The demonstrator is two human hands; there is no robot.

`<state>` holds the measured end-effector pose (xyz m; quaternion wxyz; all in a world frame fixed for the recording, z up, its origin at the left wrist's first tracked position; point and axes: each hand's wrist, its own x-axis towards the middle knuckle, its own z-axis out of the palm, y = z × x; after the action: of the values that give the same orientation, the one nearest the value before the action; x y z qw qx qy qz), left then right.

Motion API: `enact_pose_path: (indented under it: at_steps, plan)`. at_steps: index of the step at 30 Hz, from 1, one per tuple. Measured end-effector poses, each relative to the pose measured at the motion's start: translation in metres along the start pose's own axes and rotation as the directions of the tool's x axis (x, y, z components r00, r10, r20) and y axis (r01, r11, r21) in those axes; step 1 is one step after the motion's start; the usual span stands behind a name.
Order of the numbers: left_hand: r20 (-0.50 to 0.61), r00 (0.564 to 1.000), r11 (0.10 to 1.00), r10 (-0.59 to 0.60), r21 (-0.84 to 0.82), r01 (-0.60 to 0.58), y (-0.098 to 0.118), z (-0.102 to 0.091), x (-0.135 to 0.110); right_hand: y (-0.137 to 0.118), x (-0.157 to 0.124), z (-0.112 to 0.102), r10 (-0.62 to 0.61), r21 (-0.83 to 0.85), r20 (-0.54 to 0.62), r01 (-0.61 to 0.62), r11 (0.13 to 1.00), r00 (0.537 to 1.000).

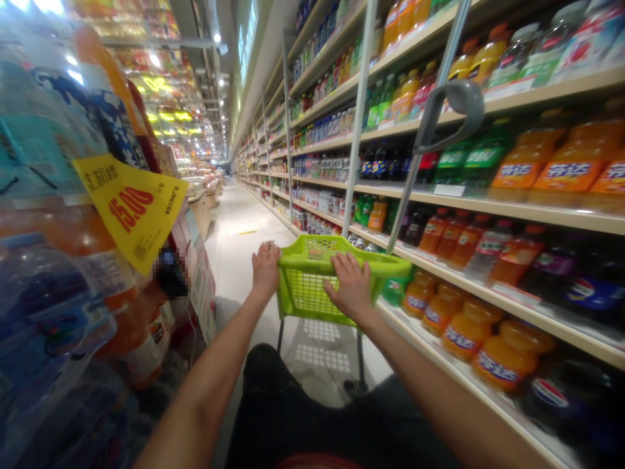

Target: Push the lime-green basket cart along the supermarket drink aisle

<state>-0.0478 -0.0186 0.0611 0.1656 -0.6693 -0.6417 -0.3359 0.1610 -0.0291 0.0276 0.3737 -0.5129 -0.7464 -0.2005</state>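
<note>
In front of my knees stands a green plastic shopping cart (312,296) with a latticed basket on dark legs. My left hand (266,267) is closed around the left end of its near rim, fingertips at the corner. Farther right, my right hand (349,283) grips the same rim, with its fingers laid over the top and its thumb below on the near wall. Most of the basket's inside is hidden behind the near wall.
Shelves of bottled drinks (515,166) line the right side, with orange soda bottles (459,329) lowest. A grey loop handle (449,117) juts out there. Stacked bottles (53,280) and a yellow price sign (134,212) crowd the left. A tiled aisle (234,241) runs ahead.
</note>
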Motion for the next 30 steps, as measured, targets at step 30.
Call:
enact_pose_path:
  at_steps: [30]
  plan:
    - [-0.013,0.996,0.994,-0.089,-0.057,0.088,0.021,0.007,0.008,0.032,0.000,-0.003,-0.019,-0.014,-0.066,0.018,1.000,0.998]
